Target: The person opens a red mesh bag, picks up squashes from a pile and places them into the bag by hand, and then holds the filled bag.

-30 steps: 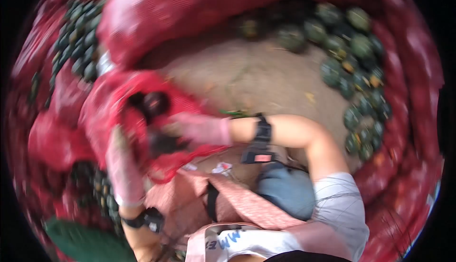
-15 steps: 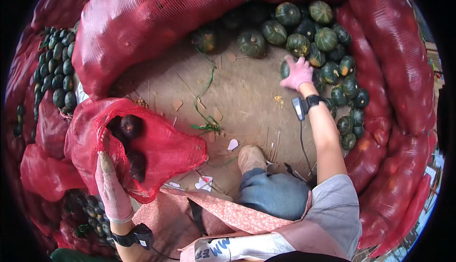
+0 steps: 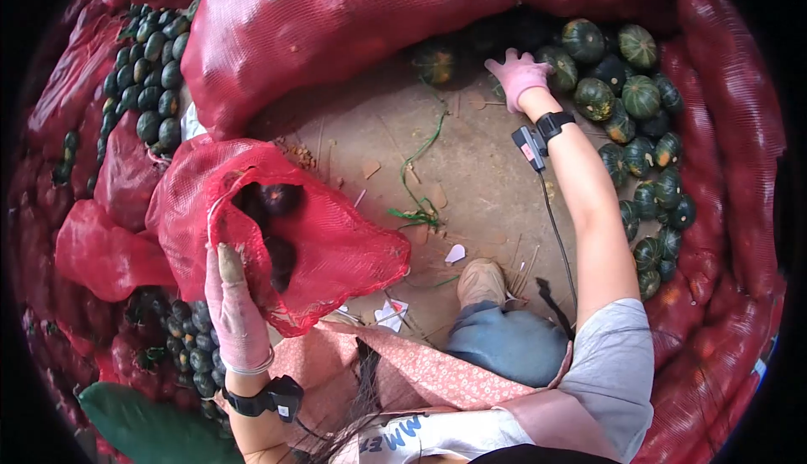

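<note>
My left hand [image 3: 238, 317], in a pink glove with a soiled thumb, grips the near rim of a red mesh bag [image 3: 353, 254]. The bag's mouth gapes, and dark round pumpkins [image 3: 280, 198] show inside. At the upper right, my right hand [image 3: 519, 79], also gloved in pink, is stretched out with its fingers spread. Beneath its fingers, a green pumpkin [image 3: 498, 90] is mostly hidden; whether the hand is touching it is unclear. Beside this hand lies a pile of striped green pumpkins [image 3: 641, 96], some with orange patches.
Full red mesh sacks [image 3: 353, 10] wall in the floor [image 3: 378, 145] at the back and right. Smaller green pumpkins [image 3: 160, 60] are heaped at the left. Green twine [image 3: 420, 212], paper scraps [image 3: 455, 253] and my shoe [image 3: 482, 283] are on the floor.
My right hand has moved up and left along the pumpkin pile. My left hand still holds the bag. The whole view has shifted, so things appear further right.
</note>
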A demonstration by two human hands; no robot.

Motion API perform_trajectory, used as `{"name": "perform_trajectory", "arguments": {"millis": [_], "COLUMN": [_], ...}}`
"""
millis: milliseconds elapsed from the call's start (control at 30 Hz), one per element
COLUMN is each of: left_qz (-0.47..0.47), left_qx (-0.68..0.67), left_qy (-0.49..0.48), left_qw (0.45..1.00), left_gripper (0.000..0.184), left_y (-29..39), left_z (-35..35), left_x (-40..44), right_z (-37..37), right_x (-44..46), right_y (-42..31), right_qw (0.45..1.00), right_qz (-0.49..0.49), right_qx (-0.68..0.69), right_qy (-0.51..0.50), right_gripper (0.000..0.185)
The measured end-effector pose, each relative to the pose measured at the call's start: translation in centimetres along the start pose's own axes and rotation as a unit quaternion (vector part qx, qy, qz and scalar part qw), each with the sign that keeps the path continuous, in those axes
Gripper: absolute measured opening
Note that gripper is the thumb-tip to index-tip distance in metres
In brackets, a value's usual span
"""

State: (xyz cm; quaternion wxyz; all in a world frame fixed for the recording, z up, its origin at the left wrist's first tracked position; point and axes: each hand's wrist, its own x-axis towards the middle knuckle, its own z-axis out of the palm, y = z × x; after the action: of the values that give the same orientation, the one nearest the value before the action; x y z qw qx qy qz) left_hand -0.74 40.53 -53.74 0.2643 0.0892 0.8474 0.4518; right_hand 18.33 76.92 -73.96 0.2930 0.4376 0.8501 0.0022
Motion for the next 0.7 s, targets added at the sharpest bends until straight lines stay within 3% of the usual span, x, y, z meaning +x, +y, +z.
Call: {"name": "perform_trajectory", "arguments": {"millis": [100, 167, 200, 233, 267, 300, 333, 400, 433, 467, 500, 567, 600, 667, 700], "left_qz": [0.006, 0.069, 0.050, 0.030, 0.012, 0.017, 0.023, 0.032, 0.037, 0.086, 0.135, 0.053, 0.043, 0.022, 0.053], "left_qx": [0.012, 0.049, 0.041, 0.035, 0.030, 0.037, 0.043, 0.025, -0.001, 0.038, 0.075, 0.038, 0.024, -0.002, -0.008], "left_qy": [0.000, -0.009, -0.003, 0.000, 0.001, -0.005, -0.011, -0.011, -0.005, -0.011, -0.014, 0.036, 0.011, -0.039, -0.038], "left_qw": [1.000, 0.996, 0.998, 0.999, 0.999, 0.999, 0.999, 0.999, 0.999, 0.996, 0.988, 0.997, 0.999, 0.999, 0.998], "left_gripper": [0.053, 0.052, 0.051, 0.050, 0.049, 0.049, 0.050, 0.050, 0.050, 0.051, 0.053, 0.050, 0.051, 0.051, 0.050], "left_y": [0.4, 1.1, 0.8, 0.7, 0.6, 0.3, -0.2, 0.0, 0.4, 0.6, 0.7, 0.1, 0.8, 2.1, 1.6], "left_z": [-0.1, 0.1, 0.1, 0.3, 0.5, 0.5, 0.4, 0.3, 0.1, -0.2, -0.6, -1.1, -0.8, -0.1, 0.0], "left_x": [0.1, -0.2, 0.0, 0.4, 0.6, 0.9, 1.5, 1.7, 1.5, 1.5, 1.5, 1.2, 0.9, 0.5, 0.9], "right_z": [0.9, 0.0, 1.0, 1.6, 2.5, 0.2, -0.7, -1.2, -2.3, -2.1, -2.8, -2.2, -1.8, -1.9, -1.9], "right_x": [-1.2, -5.1, -6.6, -7.5, -8.8, -11.3, -12.6, -10.4, -7.1, -4.2, -2.1, 1.7, 2.7, 3.2, 2.8], "right_y": [-0.1, -1.1, -1.7, -2.6, -4.5, -7.0, -9.7, -13.0, -13.0, -11.6, -10.3, -10.2, -10.6, -11.2, -10.4], "right_qw": [0.998, 0.995, 0.976, 0.928, 0.781, 0.710, 0.679, 0.562, 0.589, 0.718, 0.858, 0.905, 0.916, 0.908, 0.920], "right_qz": [-0.033, -0.023, -0.048, -0.146, -0.259, -0.279, -0.271, -0.150, -0.057, -0.014, 0.078, 0.135, 0.151, 0.153, 0.106], "right_qx": [-0.012, 0.098, 0.211, 0.341, 0.556, 0.624, 0.662, 0.810, 0.804, 0.670, 0.468, 0.372, 0.349, 0.370, 0.369], "right_qy": [0.043, 0.001, -0.003, -0.038, -0.119, -0.167, -0.166, -0.071, 0.059, 0.186, 0.196, 0.154, 0.126, 0.122, 0.077], "right_gripper": [0.084, 0.090, 0.092, 0.089, 0.081, 0.076, 0.071, 0.070, 0.074, 0.076, 0.081, 0.090, 0.093, 0.098, 0.102]}}
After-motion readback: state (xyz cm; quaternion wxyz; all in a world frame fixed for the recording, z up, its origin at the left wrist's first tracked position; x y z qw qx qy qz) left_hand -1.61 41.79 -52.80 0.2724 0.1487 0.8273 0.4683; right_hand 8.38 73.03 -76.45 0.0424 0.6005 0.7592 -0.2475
